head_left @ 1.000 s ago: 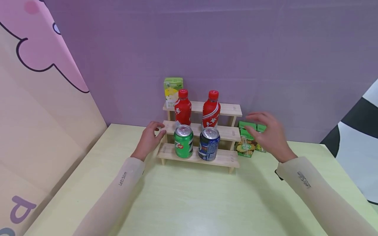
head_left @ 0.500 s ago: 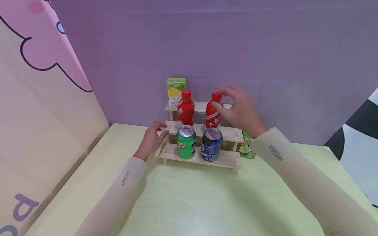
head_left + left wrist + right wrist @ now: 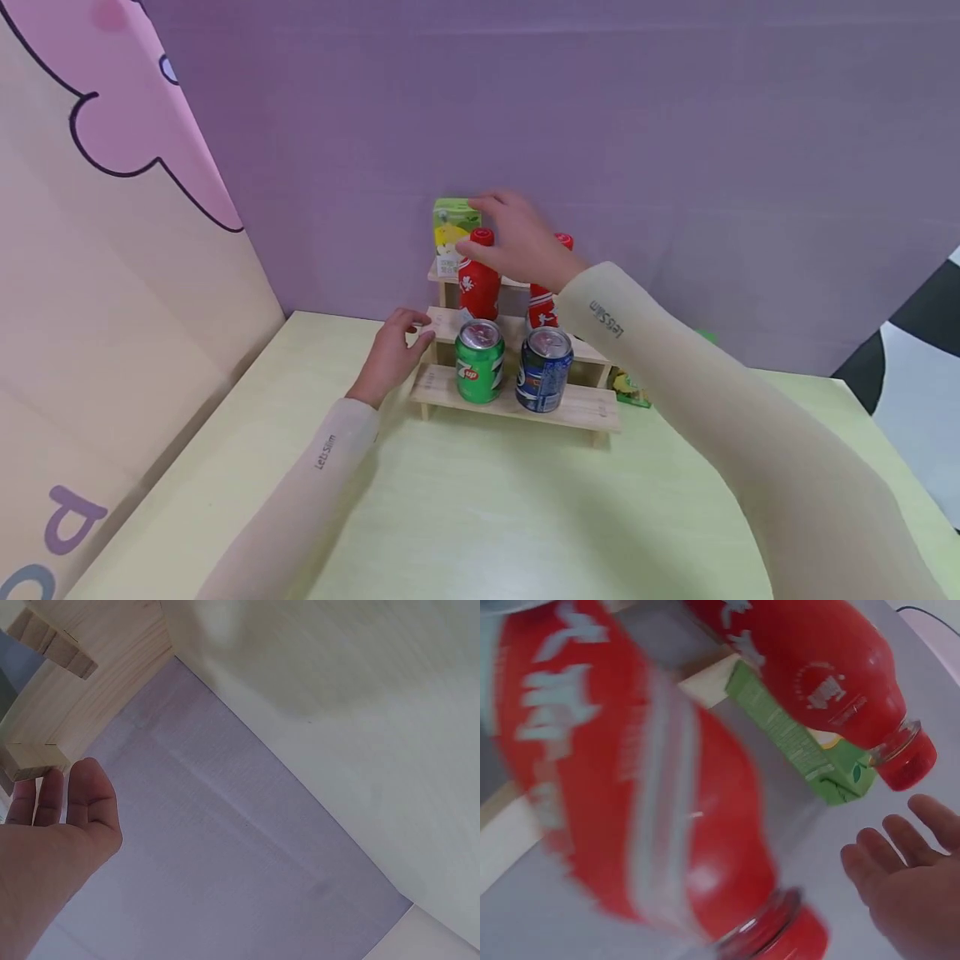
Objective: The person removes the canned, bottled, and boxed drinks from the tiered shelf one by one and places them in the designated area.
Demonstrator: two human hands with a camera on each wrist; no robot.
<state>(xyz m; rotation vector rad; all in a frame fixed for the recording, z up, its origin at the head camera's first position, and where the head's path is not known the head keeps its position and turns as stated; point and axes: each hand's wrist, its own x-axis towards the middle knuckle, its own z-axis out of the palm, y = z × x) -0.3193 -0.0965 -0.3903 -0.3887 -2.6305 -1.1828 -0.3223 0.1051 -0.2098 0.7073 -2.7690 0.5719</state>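
Note:
The left hand touches the left end of the middle tier of a wooden stand, its fingertips at the board edge in the left wrist view. Above the left red bottle and beside the green-yellow carton on the top tier, the right hand reaches with thumb and fingers apart, holding nothing. In the right wrist view its fingers are near the bottle's red cap. A second red bottle stands partly behind the right wrist.
On the lowest tier stand a green can and a blue can. Green packs sit right of the stand, mostly covered by the right sleeve. A purple backdrop rises behind the table.
The right hand has moved left from above the green packs, past the right bottle, to the left bottle and carton. The left hand stays at the stand; the view has shifted slightly.

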